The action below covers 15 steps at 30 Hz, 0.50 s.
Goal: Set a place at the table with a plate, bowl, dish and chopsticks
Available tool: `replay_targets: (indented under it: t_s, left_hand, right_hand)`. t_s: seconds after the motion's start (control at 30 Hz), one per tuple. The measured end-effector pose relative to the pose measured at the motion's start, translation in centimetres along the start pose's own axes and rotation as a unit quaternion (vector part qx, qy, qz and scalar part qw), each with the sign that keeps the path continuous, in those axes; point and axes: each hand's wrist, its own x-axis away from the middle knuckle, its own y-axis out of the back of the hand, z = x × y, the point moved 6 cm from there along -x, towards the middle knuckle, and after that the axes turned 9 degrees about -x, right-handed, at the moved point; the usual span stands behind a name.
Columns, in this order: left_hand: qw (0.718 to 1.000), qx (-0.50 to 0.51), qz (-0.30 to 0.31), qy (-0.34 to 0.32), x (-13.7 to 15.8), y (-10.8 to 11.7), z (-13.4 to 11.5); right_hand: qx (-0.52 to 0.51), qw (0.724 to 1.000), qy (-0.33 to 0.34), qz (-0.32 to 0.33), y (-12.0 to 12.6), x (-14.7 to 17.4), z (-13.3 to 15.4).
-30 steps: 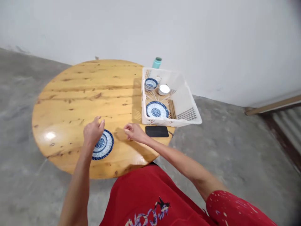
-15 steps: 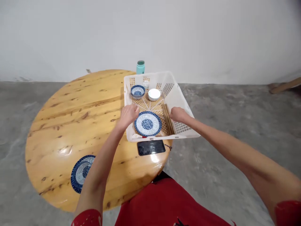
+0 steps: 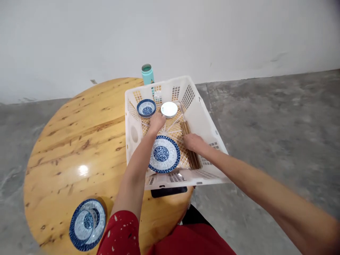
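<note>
Inside the white plastic basket (image 3: 212, 129), my right hand (image 3: 195, 143) is closed over a bundle of brown chopsticks (image 3: 195, 161) along the right side. My left hand (image 3: 157, 122) reaches into the middle of the basket with curled fingers; whatever they may hold is hidden. Just beyond it are a stack of blue-and-white bowls (image 3: 146, 107) and a small stack of white dishes (image 3: 169, 109). A blue-patterned plate (image 3: 164, 154) lies on the basket floor below my left hand, its left edge partly covered by my forearm.
The basket stands on a round wooden table (image 3: 79, 148), its right side reaching past the edge. A turquoise bottle (image 3: 147, 75) stands behind it. At the lower left a blue-and-white plate (image 3: 75, 232) carries a clear glass (image 3: 87, 226). A black phone (image 3: 168, 191) lies before the basket.
My left hand has moved from the basket's left side inward, toward the bowls and white dishes. My right hand has come onto the chopsticks. The view has shifted, and the basket looks larger.
</note>
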Motion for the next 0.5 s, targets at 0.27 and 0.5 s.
replay_targets:
  t_s: [0.27,0.5]
  left_hand:
    - [0.997,0.047,0.011,0.054,-3.3,-2.1,-0.5]
    - [0.993,0.066,0.009,0.101,-3.6,-1.6,-0.2]
  right_hand:
    - [0.041,0.999,-0.024,0.018,-0.5,0.1,0.1]
    - [0.042,0.998,-0.047,0.018,-1.0,0.1,-0.6]
